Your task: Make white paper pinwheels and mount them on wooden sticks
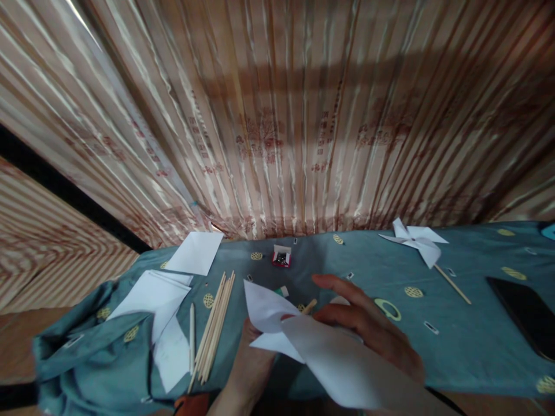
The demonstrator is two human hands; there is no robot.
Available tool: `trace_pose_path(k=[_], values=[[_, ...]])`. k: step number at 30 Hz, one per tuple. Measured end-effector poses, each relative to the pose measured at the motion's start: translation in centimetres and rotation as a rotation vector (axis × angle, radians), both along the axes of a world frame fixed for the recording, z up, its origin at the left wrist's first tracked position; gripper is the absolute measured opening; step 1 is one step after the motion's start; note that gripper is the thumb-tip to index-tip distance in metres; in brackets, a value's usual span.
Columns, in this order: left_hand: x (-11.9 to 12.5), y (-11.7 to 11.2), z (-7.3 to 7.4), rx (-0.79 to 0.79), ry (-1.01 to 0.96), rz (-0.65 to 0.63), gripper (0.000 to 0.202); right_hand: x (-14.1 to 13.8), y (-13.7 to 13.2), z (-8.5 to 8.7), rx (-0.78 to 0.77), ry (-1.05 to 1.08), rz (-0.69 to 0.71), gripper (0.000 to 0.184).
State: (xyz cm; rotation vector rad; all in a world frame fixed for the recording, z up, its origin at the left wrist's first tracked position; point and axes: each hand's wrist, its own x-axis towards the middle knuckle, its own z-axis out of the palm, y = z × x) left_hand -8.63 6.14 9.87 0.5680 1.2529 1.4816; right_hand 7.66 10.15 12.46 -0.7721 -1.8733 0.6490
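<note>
Both my hands hold a white paper pinwheel [303, 341] low in the middle of the view. My left hand [249, 364] grips it from below, mostly hidden behind the paper blades. My right hand [368, 329] closes over the top, fingers pinched near the centre, where the tip of a wooden stick [309, 306] pokes out. A finished white pinwheel on a stick [418, 240] lies on the teal tablecloth [455, 335] at the far right. A bundle of wooden sticks [214, 326] lies to the left of my hands.
White paper sheets [160, 297] and another sheet [195, 253] lie at the left. A small red box of pins [281, 256] sits near the table's back edge. A dark phone [526, 315] lies at the right. A striped curtain [277, 115] hangs behind the table.
</note>
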Motion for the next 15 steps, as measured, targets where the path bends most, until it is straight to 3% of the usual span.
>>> trace_pose_path(k=[3,15], values=[[-0.1,0.0,0.1,0.007,-0.090,-0.092,0.032,-0.3,-0.2,-0.1,-0.002,0.015,-0.022,0.015],[0.5,-0.4,0.9,-0.005,-0.069,-0.015,0.018,0.2,0.9,0.0,0.087,-0.019,0.053,0.013]])
